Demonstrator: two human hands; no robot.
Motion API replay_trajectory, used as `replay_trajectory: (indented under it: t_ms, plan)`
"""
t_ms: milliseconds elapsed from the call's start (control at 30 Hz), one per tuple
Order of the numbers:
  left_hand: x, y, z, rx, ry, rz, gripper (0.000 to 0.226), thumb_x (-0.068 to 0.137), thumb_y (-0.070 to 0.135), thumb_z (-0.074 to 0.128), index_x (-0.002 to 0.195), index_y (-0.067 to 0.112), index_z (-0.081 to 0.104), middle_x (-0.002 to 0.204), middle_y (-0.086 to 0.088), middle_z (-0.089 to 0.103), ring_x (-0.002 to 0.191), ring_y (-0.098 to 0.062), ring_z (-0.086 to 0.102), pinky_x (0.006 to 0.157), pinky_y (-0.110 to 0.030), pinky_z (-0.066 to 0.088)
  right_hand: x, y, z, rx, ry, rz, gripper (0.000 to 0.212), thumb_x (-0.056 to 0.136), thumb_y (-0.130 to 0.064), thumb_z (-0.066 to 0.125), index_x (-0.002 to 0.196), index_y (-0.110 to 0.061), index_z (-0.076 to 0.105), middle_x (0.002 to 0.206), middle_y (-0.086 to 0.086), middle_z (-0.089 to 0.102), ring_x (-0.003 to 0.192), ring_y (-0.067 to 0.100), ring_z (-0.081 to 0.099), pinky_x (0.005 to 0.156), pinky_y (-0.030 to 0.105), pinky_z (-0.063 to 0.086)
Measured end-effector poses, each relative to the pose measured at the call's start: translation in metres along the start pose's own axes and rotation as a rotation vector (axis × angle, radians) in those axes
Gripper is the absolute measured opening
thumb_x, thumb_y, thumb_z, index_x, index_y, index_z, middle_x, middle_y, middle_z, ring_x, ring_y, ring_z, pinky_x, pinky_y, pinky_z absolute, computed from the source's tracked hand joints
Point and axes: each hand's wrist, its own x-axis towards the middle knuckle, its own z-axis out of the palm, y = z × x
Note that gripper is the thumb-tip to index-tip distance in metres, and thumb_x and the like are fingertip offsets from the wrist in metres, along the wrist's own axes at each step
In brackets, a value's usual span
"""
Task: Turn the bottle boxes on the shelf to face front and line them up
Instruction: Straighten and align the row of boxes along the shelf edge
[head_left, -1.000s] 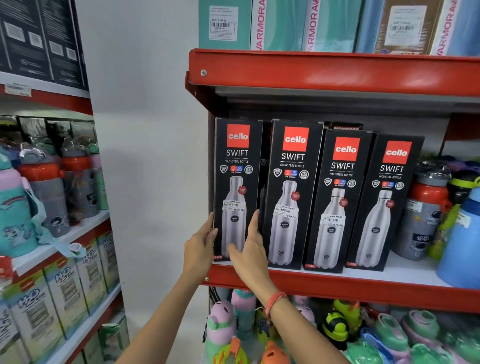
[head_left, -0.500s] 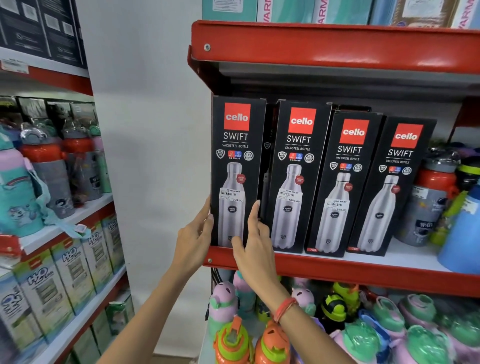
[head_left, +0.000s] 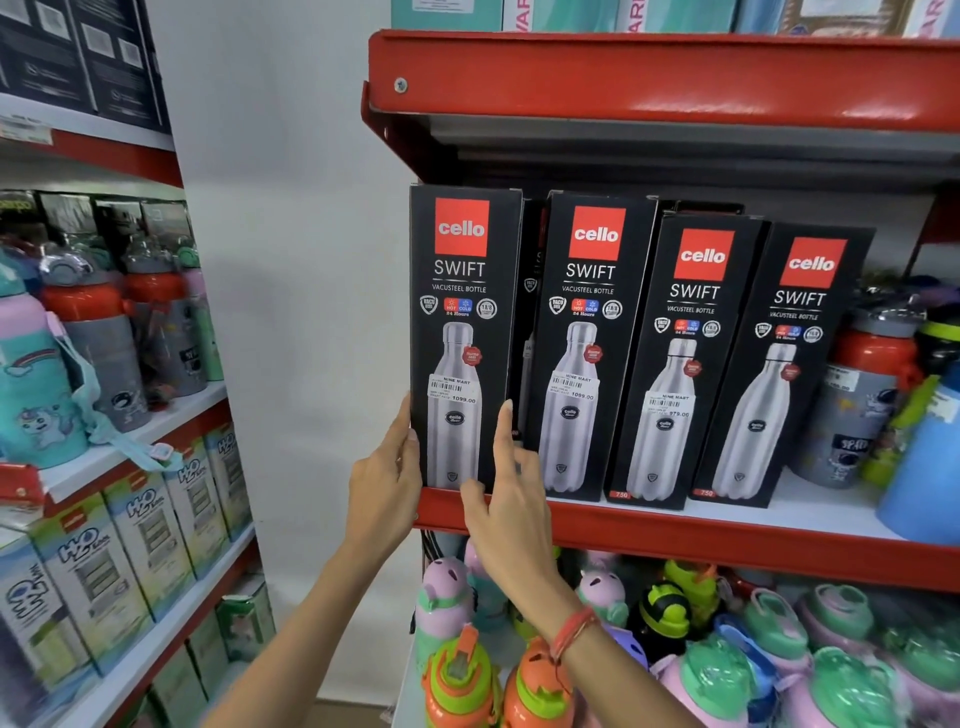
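Observation:
Several tall black Cello Swift bottle boxes stand in a row on the red shelf (head_left: 675, 525), printed fronts facing me. The leftmost box (head_left: 462, 291) stands upright at the shelf's left end. My left hand (head_left: 387, 478) presses on its lower left edge and my right hand (head_left: 506, 499) on its lower right edge, index finger pointing up, so both hands clasp it. The second box (head_left: 592, 291) stands a small gap to the right. The third box (head_left: 685, 332) and the fourth box (head_left: 789, 343) lean slightly right. More boxes are partly hidden behind the row.
Children's bottles (head_left: 872, 395) crowd the shelf right of the boxes, and colourful bottles (head_left: 675, 649) fill the shelf below. A red shelf (head_left: 665, 78) hangs close above the box tops. A second rack on the left (head_left: 135, 447) holds bottles and H2O boxes.
The leftmost box has come forward and now stands squarer between my hands. My right index finger has straightened up its right edge. The view has shifted closer and lower.

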Motion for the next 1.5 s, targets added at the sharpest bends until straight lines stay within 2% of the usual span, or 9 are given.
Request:
replay_trajectory:
  t_ms: [200,333,467,633,967,1133,1200,1267,1500]
  plan:
    - [-0.023,0.026,0.015,-0.15,0.338,0.149,0.033,0.095,0.011,0.041,0.128,0.013,0.045,0.118,-0.007,0.053,0.101,-0.007,0.054,0.082,-0.012,0.043,0.001,0.017,-0.025,0.033,0.257,0.089,0.066,0.086,-0.015,0.053,0.146,-0.021,0.027,0.135,0.007,0.04,0.123,0.024,0.038,0.102,0.034,0.035]
    - [-0.041,0.057,0.041,-0.318,0.035,0.223,0.033,0.093,0.005,0.042,0.122,0.018,0.052,0.112,0.004,0.064,0.105,-0.003,0.06,0.089,-0.021,0.051,-0.002,0.034,-0.045,0.111,0.302,0.159,0.061,0.088,-0.01,0.053,0.144,-0.019,0.03,0.141,0.006,0.035,0.133,0.023,0.035,0.106,0.042,0.037]
    - [-0.053,0.073,0.071,-0.386,-0.227,0.049,0.047,0.1,0.028,0.036,0.146,0.025,0.027,0.152,0.003,0.035,0.139,-0.005,0.03,0.116,-0.034,0.028,-0.006,0.039,-0.061,0.212,0.182,0.267,0.059,0.095,-0.016,0.046,0.149,-0.02,0.021,0.155,0.002,0.023,0.144,0.018,0.022,0.111,0.029,0.025]
    - [-0.042,0.086,0.076,-0.405,-0.329,-0.152,0.07,0.089,0.061,0.013,0.149,0.026,0.006,0.16,0.007,0.009,0.144,-0.003,0.008,0.114,-0.022,0.005,-0.001,0.044,-0.07,0.302,0.12,0.374,0.061,0.095,-0.022,0.041,0.151,-0.02,0.015,0.158,0.002,0.024,0.143,0.017,0.026,0.116,0.037,0.026]
    - [-0.05,0.091,0.061,-0.34,-0.308,-0.16,0.067,0.091,0.062,0.009,0.148,0.028,0.019,0.154,0.001,0.028,0.143,-0.015,0.023,0.107,-0.022,0.014,-0.002,0.037,-0.087,0.312,0.066,0.42,0.054,0.096,-0.026,0.039,0.148,-0.018,0.03,0.151,-0.006,0.03,0.122,0.005,0.036,0.091,0.021,0.025]
    - [-0.057,0.091,0.052,-0.346,-0.281,-0.173,0.065,0.088,0.067,0.01,0.138,0.038,0.039,0.132,0.009,0.053,0.123,-0.007,0.046,0.099,-0.023,0.025,-0.007,0.033,-0.087,0.337,0.079,0.406,0.048,0.094,-0.024,0.04,0.141,-0.017,0.043,0.138,-0.003,0.038,0.106,0.007,0.043,0.089,0.024,0.031]
    - [-0.057,0.093,0.048,-0.338,-0.278,-0.186,0.046,0.089,0.064,0.009,0.094,0.048,0.052,0.091,0.022,0.057,0.084,0.012,0.05,0.084,-0.015,0.032,-0.009,0.032,-0.087,0.356,0.082,0.402,0.047,0.094,-0.023,0.04,0.141,-0.017,0.044,0.135,-0.004,0.039,0.107,0.006,0.043,0.092,0.024,0.031]
    - [-0.055,0.095,0.046,-0.297,-0.272,-0.185,0.034,0.09,0.061,0.008,0.07,0.046,0.031,0.066,0.022,0.041,0.059,0.015,0.045,0.064,-0.01,0.032,-0.011,0.031,-0.088,0.364,0.077,0.395,0.048,0.094,-0.022,0.04,0.143,-0.019,0.041,0.131,-0.005,0.039,0.106,0.002,0.041,0.093,0.024,0.03]
    - [-0.057,0.091,0.048,-0.303,-0.265,-0.162,0.033,0.091,0.061,0.009,0.069,0.046,0.028,0.063,0.02,0.034,0.054,0.019,0.045,0.059,-0.003,0.036,-0.014,0.035,-0.086,0.349,0.098,0.373,0.047,0.095,-0.021,0.039,0.142,-0.021,0.041,0.128,-0.004,0.043,0.088,-0.024,0.041,0.086,0.022,0.03]
